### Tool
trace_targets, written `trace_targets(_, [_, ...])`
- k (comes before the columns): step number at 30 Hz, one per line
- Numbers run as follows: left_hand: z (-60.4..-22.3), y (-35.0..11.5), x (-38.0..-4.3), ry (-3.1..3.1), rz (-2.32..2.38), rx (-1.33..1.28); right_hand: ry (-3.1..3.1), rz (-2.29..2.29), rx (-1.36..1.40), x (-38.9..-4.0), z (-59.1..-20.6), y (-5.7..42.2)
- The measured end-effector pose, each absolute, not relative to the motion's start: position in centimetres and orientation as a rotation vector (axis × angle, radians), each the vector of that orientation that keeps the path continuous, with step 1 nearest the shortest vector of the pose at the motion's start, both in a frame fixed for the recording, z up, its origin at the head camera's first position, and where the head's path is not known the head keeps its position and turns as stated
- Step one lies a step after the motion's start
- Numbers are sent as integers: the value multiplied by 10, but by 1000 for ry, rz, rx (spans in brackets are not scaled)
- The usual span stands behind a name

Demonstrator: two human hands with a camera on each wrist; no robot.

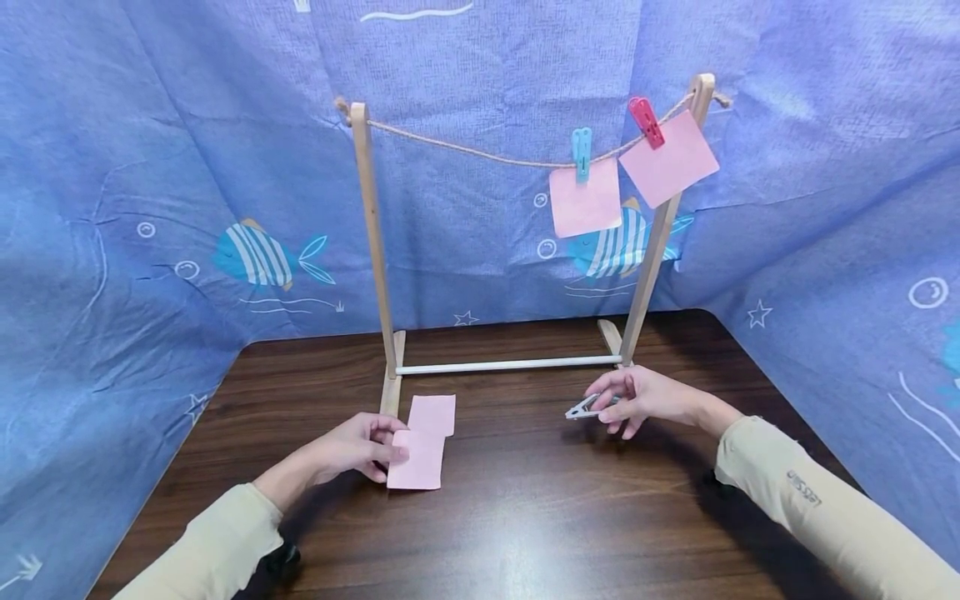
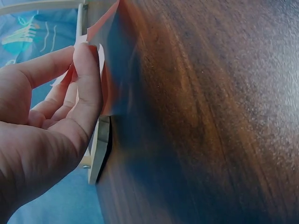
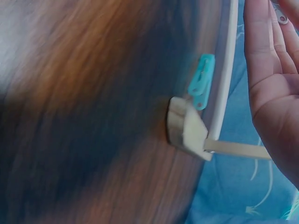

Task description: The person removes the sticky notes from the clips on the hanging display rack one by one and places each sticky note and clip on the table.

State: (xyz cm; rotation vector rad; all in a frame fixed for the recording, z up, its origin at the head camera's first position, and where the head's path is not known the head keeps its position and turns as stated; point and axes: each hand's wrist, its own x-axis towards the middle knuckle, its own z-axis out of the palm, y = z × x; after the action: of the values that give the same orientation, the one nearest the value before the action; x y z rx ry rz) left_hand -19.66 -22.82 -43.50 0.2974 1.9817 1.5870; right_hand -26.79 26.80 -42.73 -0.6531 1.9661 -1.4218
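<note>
My left hand (image 1: pixel 351 448) pinches a square pink paper (image 1: pixel 418 468) between thumb and fingers, just above the table. Partly behind that sheet is another pink paper (image 1: pixel 433 412); whether my fingers also touch it I cannot tell. At the right, my right hand (image 1: pixel 643 402) holds a light grey clothespin (image 1: pixel 579 411) by its handle end, its nose pointing left. Mostly hidden by this hand in the head view, a teal clothespin (image 3: pixel 202 81) lies by the rack's right foot.
A wooden rack (image 1: pixel 372 225) with a white bottom bar (image 1: pixel 510 365) stands at the table's back. On its rope (image 1: pixel 465 152), a blue clothespin (image 1: pixel 582 154) and a red clothespin (image 1: pixel 647 122) each hold a pink paper. Blue fish-print cloth (image 1: pixel 480 267) surrounds the table (image 1: pixel 525 500).
</note>
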Motion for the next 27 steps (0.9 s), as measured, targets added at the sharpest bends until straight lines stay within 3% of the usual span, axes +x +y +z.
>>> trace_targets(27, [-438, -241, -202, 2051, 1510, 235, 1879, -1350, -566, -270, -449, 291])
